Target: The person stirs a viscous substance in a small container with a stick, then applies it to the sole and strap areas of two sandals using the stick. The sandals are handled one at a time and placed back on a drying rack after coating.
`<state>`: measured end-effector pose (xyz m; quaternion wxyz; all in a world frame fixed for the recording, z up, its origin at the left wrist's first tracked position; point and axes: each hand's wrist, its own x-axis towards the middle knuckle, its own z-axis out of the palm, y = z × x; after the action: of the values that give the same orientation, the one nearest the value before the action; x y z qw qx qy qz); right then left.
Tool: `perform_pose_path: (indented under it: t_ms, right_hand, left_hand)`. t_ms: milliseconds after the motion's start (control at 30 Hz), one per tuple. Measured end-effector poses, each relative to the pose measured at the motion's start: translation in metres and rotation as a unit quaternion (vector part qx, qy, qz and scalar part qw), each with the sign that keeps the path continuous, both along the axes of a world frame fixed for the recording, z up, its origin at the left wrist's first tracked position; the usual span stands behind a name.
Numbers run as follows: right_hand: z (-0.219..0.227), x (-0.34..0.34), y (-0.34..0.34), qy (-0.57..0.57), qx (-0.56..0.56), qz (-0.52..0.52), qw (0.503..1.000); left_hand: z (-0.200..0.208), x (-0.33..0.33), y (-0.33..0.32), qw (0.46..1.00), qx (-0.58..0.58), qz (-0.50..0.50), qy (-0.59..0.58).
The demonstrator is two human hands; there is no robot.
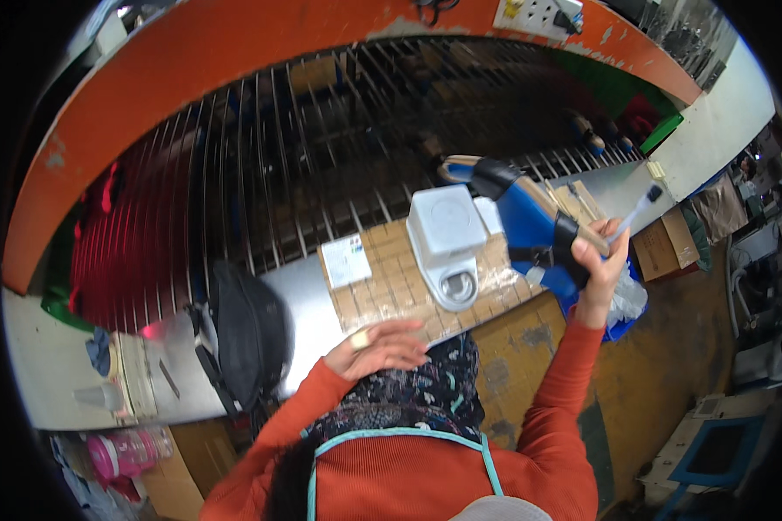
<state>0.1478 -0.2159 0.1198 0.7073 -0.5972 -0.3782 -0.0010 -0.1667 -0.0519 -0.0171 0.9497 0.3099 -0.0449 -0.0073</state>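
Note:
My right hand [601, 265] is closed around a blue shoe last [530, 213] fitted with black straps and a tan sole. It holds the last tilted above the right end of the bench. From the same hand sticks up a thin brush [639, 213] with a whitish handle and a dark tip. My left hand [378, 349], with a pale wrap on one finger, hovers empty over my lap at the bench edge, fingers stretched out. Between the hands a whitish pot [447, 227] with a round opening in front stands on taped cardboard [391, 300].
A dark conveyor of metal rods [321, 165] runs behind the bench under an orange frame [261, 65]. A black bag [248, 334] lies at left. On the right are a blue bin [621, 328] with clear plastic and a cardboard box [665, 246]. A printed paper [346, 260] lies on the cardboard.

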Motion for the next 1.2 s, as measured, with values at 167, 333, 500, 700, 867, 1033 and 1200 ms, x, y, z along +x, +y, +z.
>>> perform_pose_path:
  t_ms: [167, 333, 500, 700, 867, 1033, 1200]
  right_hand:
    - [-0.035, -0.120, -0.018, 0.117, 0.029, 0.135, 0.984]
    - [-0.081, -0.153, -0.031, 0.122, -0.057, 0.254, 0.958]
    - [-0.103, -0.109, -0.040, -0.116, -0.352, 0.001, 0.929]
    - [-0.119, -0.078, -0.010, -0.383, -0.350, -0.148, 0.842]
    - [-0.127, -0.064, 0.016, -0.466, -0.319, -0.163, 0.809]
    - [-0.124, -0.059, 0.022, -0.522, -0.319, -0.150, 0.777]
    - [-0.108, -0.055, 0.018, -0.527, -0.379, -0.104, 0.754]
  left_hand:
    - [0.025, 0.019, -0.040, 0.999, -0.040, 0.032, 0.002]
    - [-0.009, -0.018, -0.061, 0.983, -0.158, 0.075, 0.057]
    - [-0.027, -0.046, -0.053, 0.965, -0.178, 0.155, 0.117]
    - [0.039, -0.028, -0.008, 0.916, 0.077, 0.389, -0.052]
    - [0.082, -0.020, 0.010, 0.800, 0.223, 0.554, -0.054]
    - [0.088, -0.012, 0.027, 0.747, 0.273, 0.603, -0.061]
    - [0.091, -0.005, 0.033, 0.742, 0.282, 0.603, -0.079]
